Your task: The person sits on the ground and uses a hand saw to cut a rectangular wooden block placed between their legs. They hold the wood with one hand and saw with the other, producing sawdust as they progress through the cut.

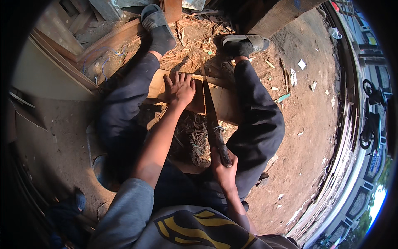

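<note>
A wooden board (158, 85) lies crosswise between my legs, low over the ground. My left hand (181, 89) rests flat on it with the fingers spread, pressing just left of a handsaw (210, 106). The saw's long dark blade crosses the board, its narrow tip pointing away from me. My right hand (224, 166) is wrapped round the saw's worn dark handle, close to my right thigh. The board continues to the right of the blade as a lighter brown piece (229, 103). Whether the blade has cut into the wood, I cannot tell.
Wood scraps and shavings (192, 137) litter the ground under and beyond the board. A thick timber beam (286, 15) stands at the far right, and wooden frames (110, 39) lean at the far left. Long planks (331, 191) run along the right, with a parked motorcycle (371, 116) behind.
</note>
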A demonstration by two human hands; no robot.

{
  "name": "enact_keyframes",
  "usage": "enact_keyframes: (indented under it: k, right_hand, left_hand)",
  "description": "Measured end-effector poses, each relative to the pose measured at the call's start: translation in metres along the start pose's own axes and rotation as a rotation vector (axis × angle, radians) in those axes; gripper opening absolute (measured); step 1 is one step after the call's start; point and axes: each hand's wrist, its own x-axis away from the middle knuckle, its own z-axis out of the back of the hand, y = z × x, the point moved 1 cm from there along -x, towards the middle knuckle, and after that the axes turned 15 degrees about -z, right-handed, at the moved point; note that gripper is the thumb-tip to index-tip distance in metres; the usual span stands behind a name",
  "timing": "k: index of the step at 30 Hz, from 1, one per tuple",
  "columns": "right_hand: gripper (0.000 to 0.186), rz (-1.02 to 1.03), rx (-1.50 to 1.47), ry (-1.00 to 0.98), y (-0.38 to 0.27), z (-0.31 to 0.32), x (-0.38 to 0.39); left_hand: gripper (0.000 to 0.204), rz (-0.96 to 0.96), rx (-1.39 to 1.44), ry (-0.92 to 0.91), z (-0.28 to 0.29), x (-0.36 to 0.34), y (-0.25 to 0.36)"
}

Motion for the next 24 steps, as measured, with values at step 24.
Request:
enact_keyframes:
  k: [24]
  right_hand:
    - [0.014,0.077,0.053,0.034,0.009,-0.001,0.012]
  left_hand:
    - [0.037,0.001,-0.015,-0.078,0.005,0.003,0.002]
